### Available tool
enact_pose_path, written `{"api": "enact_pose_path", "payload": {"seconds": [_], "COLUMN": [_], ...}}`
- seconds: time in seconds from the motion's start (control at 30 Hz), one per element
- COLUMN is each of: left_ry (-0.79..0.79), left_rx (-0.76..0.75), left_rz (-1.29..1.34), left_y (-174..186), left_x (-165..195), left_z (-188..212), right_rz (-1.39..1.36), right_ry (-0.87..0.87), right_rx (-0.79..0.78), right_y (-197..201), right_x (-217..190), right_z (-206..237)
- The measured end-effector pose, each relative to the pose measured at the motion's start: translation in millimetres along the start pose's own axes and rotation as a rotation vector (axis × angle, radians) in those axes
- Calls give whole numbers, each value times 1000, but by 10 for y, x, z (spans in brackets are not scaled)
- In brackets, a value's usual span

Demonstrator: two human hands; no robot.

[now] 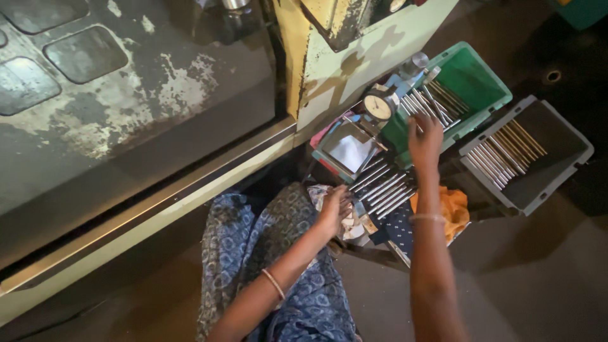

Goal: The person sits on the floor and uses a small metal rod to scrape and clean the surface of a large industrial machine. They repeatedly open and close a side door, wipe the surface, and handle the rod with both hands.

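While seated by machine, right hand (pixel 425 140) reaches rods in green tray (pixel 484 95), grip unclear | left hand (pixel 334 209) clutches cloth (pixel 320 193), prob. for wiping

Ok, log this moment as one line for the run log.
left hand: on cloth | right hand: reaching into green bin of metal rods | dial gauge: beside bin

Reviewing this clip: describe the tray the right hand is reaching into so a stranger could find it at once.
Start at the big pale green machine panel; just right of its lower corner sits a dial gauge. The green tray lies right beside it, with the right hand at its near edge. Unlike the grey tray further right, it is bright green.
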State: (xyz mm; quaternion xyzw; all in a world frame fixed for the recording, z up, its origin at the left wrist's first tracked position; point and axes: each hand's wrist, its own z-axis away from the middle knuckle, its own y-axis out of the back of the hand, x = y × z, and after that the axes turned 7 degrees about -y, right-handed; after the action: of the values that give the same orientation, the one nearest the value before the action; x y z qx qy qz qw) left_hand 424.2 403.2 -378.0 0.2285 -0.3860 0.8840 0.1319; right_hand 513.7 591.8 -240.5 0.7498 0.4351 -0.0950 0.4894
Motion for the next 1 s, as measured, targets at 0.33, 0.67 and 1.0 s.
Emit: {"api": "enact_pose_path", "payload": {"seconds": [0.33,0.67,1.0], "left_ry": [-138,-146,-151], "left_rx": [-16,-38,-20], "left_rz": [-177,-48,-58], "left_y": [-169,-141,-66], "left_x": [-343,-610,-768], "left_z": [8,64,53], "right_rz": [242,487,293], "right_ry": [-394,-587,-393], "right_rx": [-242,-169,49], "right_y": [-286,-187,-56], "right_x": [414,714,880], "right_z": [984,1180,1338]}}
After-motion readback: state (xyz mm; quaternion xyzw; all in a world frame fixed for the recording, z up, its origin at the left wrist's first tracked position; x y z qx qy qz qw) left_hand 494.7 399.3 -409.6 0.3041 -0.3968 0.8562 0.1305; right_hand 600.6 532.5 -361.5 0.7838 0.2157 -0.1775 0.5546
